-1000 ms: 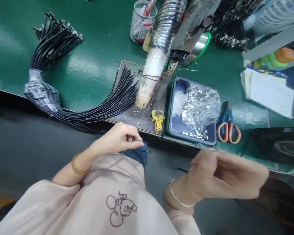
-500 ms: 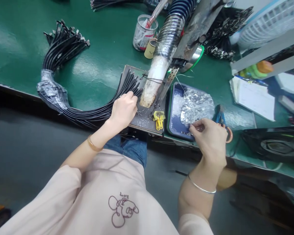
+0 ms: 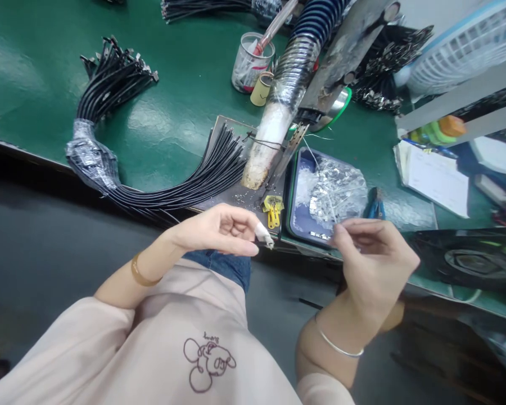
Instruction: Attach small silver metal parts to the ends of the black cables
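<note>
My left hand (image 3: 227, 230) is held in front of the bench edge, thumb and index finger apart with nothing between them. White tape wraps the tip of its index finger. Behind it, a bundle of black cables (image 3: 181, 194) lies with its cut ends fanned out on a grey board (image 3: 223, 198). Over the near right corner of a blue tray (image 3: 297, 222), my right hand (image 3: 373, 259) pinches thumb and index finger together. Whatever is in the pinch is too small to name. A heap of small shiny pieces (image 3: 337, 194) lies in the tray, and a thin pale strand crosses it towards those fingertips.
A taped hose (image 3: 272, 124) and a metal bracket (image 3: 346, 56) hang over the board. Yellow clips (image 3: 273, 212) sit at the board's front edge. Blue-handled pliers (image 3: 376, 205), a notepad (image 3: 436, 177), a cup of tools (image 3: 251, 64) and a black fan (image 3: 468, 261) stand around.
My left hand has let go of the black cables and moved towards me and right, its fingers parting. My right hand has shifted slightly right and towards me, still pinched.
</note>
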Demonstrator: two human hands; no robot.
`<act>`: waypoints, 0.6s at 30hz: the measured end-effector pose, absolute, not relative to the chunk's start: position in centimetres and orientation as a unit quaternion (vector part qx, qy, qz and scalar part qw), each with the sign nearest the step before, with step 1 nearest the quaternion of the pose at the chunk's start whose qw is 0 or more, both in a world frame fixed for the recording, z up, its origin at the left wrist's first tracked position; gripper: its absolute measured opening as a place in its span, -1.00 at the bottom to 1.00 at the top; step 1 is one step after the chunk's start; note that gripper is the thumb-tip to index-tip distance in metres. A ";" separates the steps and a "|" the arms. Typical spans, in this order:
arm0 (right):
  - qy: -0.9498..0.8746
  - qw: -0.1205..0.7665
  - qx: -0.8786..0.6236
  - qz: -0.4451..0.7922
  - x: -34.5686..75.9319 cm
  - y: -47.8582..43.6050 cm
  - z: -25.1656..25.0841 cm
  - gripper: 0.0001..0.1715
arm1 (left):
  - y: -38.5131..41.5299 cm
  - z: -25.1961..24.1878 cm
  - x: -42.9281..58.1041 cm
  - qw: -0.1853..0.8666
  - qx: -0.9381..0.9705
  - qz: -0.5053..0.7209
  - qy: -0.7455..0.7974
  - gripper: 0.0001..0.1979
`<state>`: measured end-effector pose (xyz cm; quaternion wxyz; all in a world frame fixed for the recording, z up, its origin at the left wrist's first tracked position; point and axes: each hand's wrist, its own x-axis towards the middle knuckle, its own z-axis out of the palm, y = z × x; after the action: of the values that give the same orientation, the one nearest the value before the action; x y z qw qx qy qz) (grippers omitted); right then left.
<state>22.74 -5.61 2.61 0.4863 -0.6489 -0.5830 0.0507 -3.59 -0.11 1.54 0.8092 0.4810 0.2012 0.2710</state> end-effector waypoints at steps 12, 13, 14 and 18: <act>-0.655 0.533 -0.535 0.015 13.8 -5.7 -1.0 -0.81 | -1.4 -0.8 -1.1 0.702 0.424 0.414 0.394 -0.77; -0.645 0.545 -0.534 0.039 13.8 -5.7 -1.2 -0.83 | -1.4 -0.8 -1.1 0.701 0.429 0.411 0.394 -0.78; -0.635 0.556 -0.532 0.059 13.8 -5.8 -1.3 -0.84 | -1.4 -0.8 -1.1 0.700 0.435 0.409 0.393 -0.79; -0.622 0.568 -0.529 0.106 13.8 -6.0 -1.1 -0.88 | -1.5 -1.0 -0.9 0.696 0.454 0.400 0.386 -0.82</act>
<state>13.85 -5.99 -1.13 0.5676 -0.5293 -0.6217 0.1058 -0.90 -1.46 -1.00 0.6965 0.4537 0.3858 0.4003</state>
